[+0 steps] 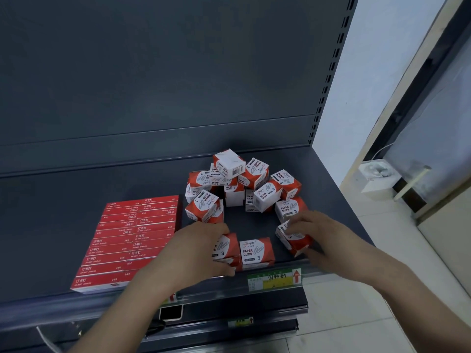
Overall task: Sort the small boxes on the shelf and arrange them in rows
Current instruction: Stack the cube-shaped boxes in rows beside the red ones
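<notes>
Nearest me, the left hand [201, 248] curls over the left box [226, 247] of paper clips at the front lip of the shelf [76, 200], fingers across its top and thumb on its front face. Just beside that, at its three o'clock, the middle box [257, 252] stands square with no hand on it. Further toward three o'clock the right hand [313, 230] grips the tilted box [293, 240], fingertips bent over its top, one corner cocked up off the shelf.

I read this as the front row being started: one box set, one being squared, one being brought in. At twelve o'clock from that row lies the heap [237, 184] of the same red-and-white boxes, jumbled and leaning every way. At nine o'clock the flat red staple boxes [130, 238] already sit in neat columns.

Next, I'd say, the tilted box needs turning label-up and sliding flush against the middle one. A price label [274, 278] hangs at six o'clock.
</notes>
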